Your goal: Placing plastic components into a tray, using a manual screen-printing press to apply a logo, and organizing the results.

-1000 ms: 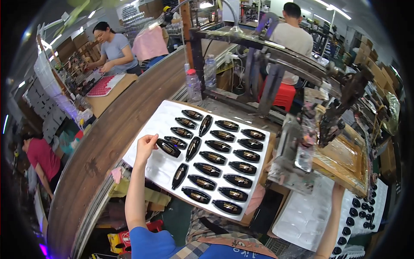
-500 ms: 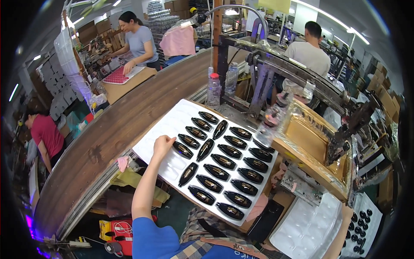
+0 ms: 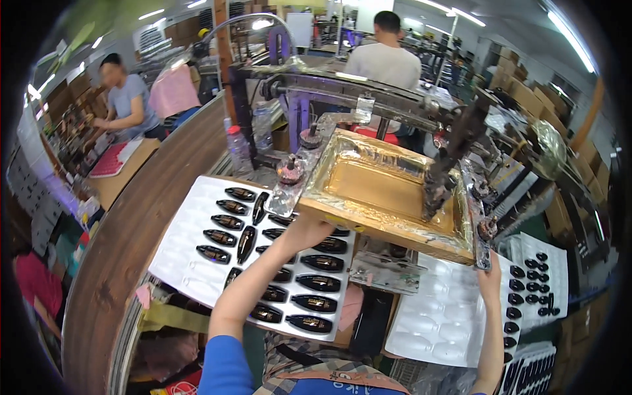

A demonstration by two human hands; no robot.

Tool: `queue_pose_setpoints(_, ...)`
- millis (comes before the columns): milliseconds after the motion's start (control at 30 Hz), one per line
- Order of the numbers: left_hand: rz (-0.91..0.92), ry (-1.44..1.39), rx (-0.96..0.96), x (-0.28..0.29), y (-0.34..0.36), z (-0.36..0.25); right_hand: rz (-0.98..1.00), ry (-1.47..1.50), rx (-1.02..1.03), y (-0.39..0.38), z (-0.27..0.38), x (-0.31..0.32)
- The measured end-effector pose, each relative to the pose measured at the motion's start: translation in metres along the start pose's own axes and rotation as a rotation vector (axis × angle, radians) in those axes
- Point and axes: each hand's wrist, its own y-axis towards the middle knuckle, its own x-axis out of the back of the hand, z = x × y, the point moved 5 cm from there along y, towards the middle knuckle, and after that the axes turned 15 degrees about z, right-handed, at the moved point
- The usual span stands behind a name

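My left hand [image 3: 308,233] reaches to the near left part of a wooden screen-printing frame [image 3: 388,228]. Its fingers pass behind the frame's edge, so whatever they hold is hidden. At the frame's near right corner, my right hand [image 3: 489,275] is closed on the end of a metal side bar [image 3: 483,249]. The frame is tilted, its inner face golden. Beneath it shows a metal fixture [image 3: 387,271]. Under my left forearm lies a white moulded tray [image 3: 172,264] with rows of glossy black bottle-shaped pieces [image 3: 315,303] with gold print.
Another white moulded tray [image 3: 434,313] lies below the frame, beside a sheet with small black parts [image 3: 530,283]. Behind the left tray stands a red-capped bottle [image 3: 238,151]. A curved wooden counter [image 3: 125,243] runs along the left. Other people work beyond.
My left hand has left the black pieces on the tray and moved right to the frame. My view has turned right. My right hand stays at the frame's near right corner.
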Motion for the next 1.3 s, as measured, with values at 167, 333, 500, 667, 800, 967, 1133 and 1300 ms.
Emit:
queue_pose_setpoints(167, -0.018, -0.224, -0.144, -0.023, 0.038, -0.001, 0.221, 0.103, -0.031, -0.02, 0.101, -0.025)
queue_pose_setpoints(333, -0.039, -0.781, -0.069, -0.024, 0.05, 0.015, 0.229, 0.001, 0.195, -0.003, 0.152, -0.058)
queue_pose_setpoints(500, -0.103, -1.278, 0.062, 0.0, 0.036, 0.028, 0.484, -0.033, 0.049, 0.02, 0.195, -0.107)
queue_pose_setpoints(667, -0.405, -0.747, 0.495, 0.077, -0.087, 0.045, 0.561, -0.085, 0.055, 0.016, 0.189, -0.129)
queue_pose_setpoints(800, -0.645, -0.485, 0.632, 0.13, -0.21, 0.078, 0.371, -0.208, 0.284, -0.004, 0.173, -0.11)
queue_pose_setpoints(967, -0.772, -0.402, 0.758, 0.145, -0.319, 0.098, 0.21, -0.217, 0.044, -0.035, 0.116, -0.044)
queue_pose_setpoints(1133, -0.77, -0.368, 0.877, 0.126, -0.337, 0.11, -0.021, -0.453, -0.001, -0.073, 0.077, 0.011)
queue_pose_setpoints(1300, -0.65, -0.084, 1.048, 0.119, -0.329, 0.094, -0.066, -0.896, -0.51, -0.173, -0.107, 0.111)
